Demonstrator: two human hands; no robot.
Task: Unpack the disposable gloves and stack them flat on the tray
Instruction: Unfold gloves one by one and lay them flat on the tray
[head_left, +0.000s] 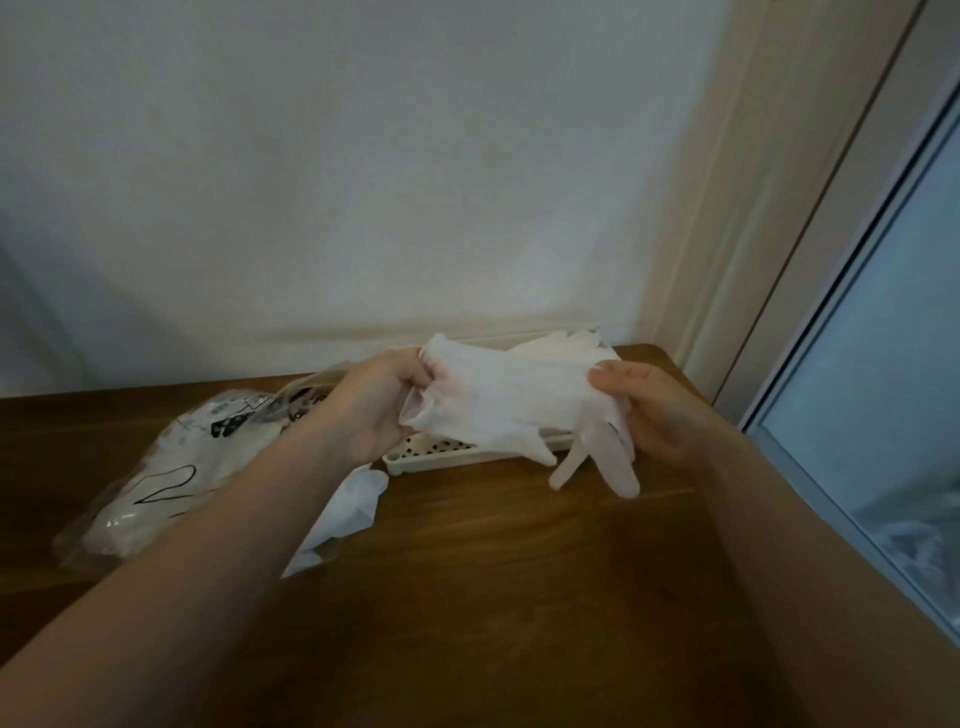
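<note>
A thin, translucent white disposable glove (511, 402) is stretched in the air between the two hands, just above the near edge of the tray; its cuff end is bunched at the left and its limp fingers dangle at the lower right, hanging down in front of the tray and over the tabletop. The left hand (382, 402) grips the cuff end with fingers curled round the gathered film, and the right hand (644, 402) pinches the other end between thumb and fingers; how the fingers behind the film lie cannot be made out. The pale, perforated tray (415, 460) sits on the wooden tabletop (519, 571) near the wall, and most of it is hidden behind the held glove and the hands, so only its front rim and a strip of dotted floor show. Above the held glove, a stack of gloves (566, 345) lies on the tray, its pale fingertips poking out toward the wall; how many there are cannot be told. To the left, a clear plastic package (156, 467) with black printing lies crumpled on the tabletop, partly covered by the left forearm, and the print is too blurred to read. A further loose glove (348, 506) spills from beneath that forearm onto the wood. Behind stands a plain white wall (363, 156), and at the right a door frame and a glass pane (883, 364) are cut off by the picture's edge.
</note>
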